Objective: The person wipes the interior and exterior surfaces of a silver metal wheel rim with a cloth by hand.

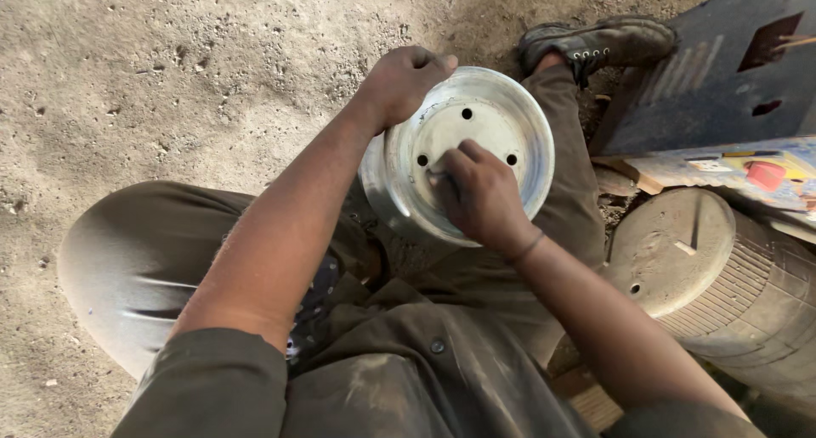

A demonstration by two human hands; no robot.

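Observation:
A round silver metal wheel part (501, 115) with several holes in its flat face rests tilted on my lap. My left hand (399, 81) grips its upper left rim. My right hand (480, 196) presses on the flat face near the centre, fingers pinched together on something small that I cannot make out.
I sit on dusty concrete floor (170, 81), legs in brown trousers, one dark shoe (595, 40) stretched out at the top. A ribbed dusty cylinder (705, 268) lies at my right. A dark board (722, 73) and a colourful printed box (739, 170) lie beyond it.

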